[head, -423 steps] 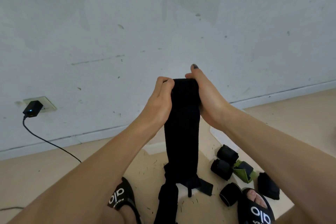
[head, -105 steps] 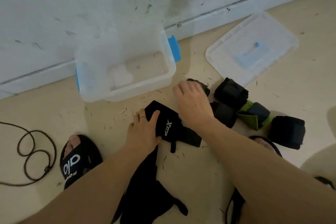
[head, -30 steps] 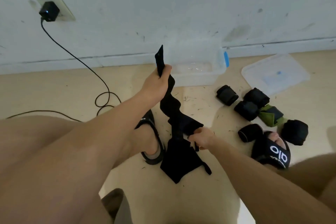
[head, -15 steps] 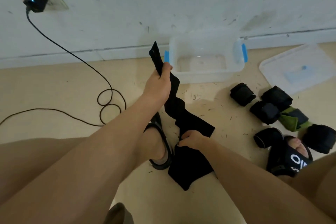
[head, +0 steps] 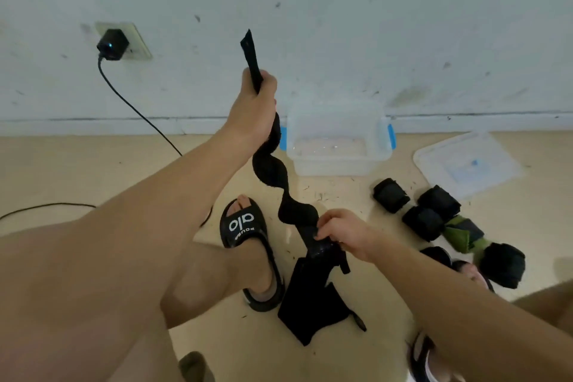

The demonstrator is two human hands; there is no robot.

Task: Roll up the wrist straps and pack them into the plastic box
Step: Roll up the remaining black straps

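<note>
L hand [head: 254, 102] grips the top end of the long twisted black fabric wrist strap [head: 269, 170], R hand [head: 341, 232] pinches it low above the floor: untwist, pull flat & taut, then roll tight toward the clear plastic box [head: 336, 141].

Beige floor [head: 93, 170]: box [head: 336, 146], lid [head: 468, 163], rolled straps [head: 431, 211].

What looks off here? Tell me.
The black strap held between the left hand and right hand is twisted into a spiral, not flat for rolling. The plastic box looks empty.
</note>
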